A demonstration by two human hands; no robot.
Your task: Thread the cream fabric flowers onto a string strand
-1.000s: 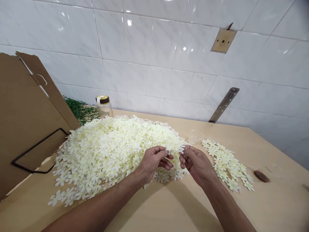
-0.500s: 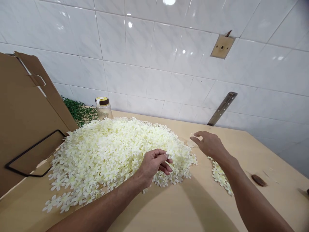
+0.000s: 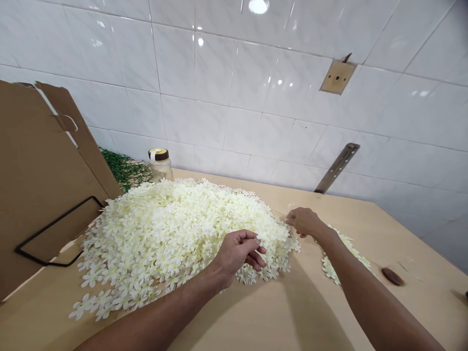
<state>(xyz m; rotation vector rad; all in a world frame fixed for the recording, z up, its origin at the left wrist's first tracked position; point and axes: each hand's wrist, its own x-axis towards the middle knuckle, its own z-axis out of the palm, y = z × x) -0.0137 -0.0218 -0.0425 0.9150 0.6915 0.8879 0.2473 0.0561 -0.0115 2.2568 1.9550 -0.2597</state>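
A large heap of white and pale-yellow artificial flowers (image 3: 175, 224) spreads over the wooden table. At the heap's right front edge is my left hand (image 3: 243, 253), thumb and index finger pinched together; what lies between them is too small to make out. My right hand (image 3: 302, 222) is closed at the fingertips just right of the heap, beside a clear, thin object (image 3: 291, 206) on the table; its grip is partly hidden. A smaller strip of the same flowers (image 3: 345, 253) lies behind and beside my right forearm.
Cardboard (image 3: 40, 170) with a black metal frame (image 3: 54, 229) stands at left. Behind the heap are a lidded bottle (image 3: 161, 165) and green netting (image 3: 126, 170). A metal strip (image 3: 337, 168) leans on the tiled wall. A brown oval object (image 3: 393, 276) lies at right.
My right hand has moved slightly down and toward the heap, and its fingers have come together. My left hand has shifted a little to the right. The view has shifted slightly.
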